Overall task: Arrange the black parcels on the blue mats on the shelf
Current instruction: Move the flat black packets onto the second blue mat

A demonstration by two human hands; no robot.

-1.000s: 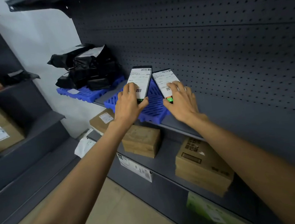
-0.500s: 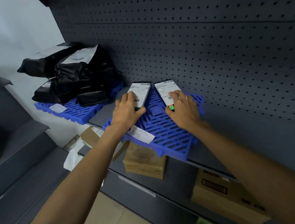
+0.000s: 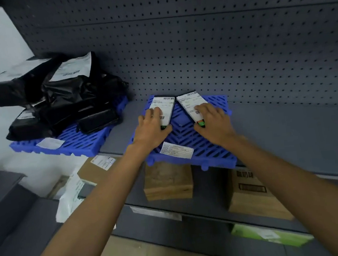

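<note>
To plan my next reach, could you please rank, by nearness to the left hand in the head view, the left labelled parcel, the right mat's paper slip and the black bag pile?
1. Left labelled parcel: under the left hand.
2. Paper slip: beside the wrist, right blue mat.
3. Black bag pile: left blue mat.

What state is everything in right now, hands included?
left hand: grips left parcel.
right hand: grips right parcel.
left parcel: lies on near mat, label up.
right parcel: lies on near mat, label up.
far mat: heaped with black parcels.
</note>
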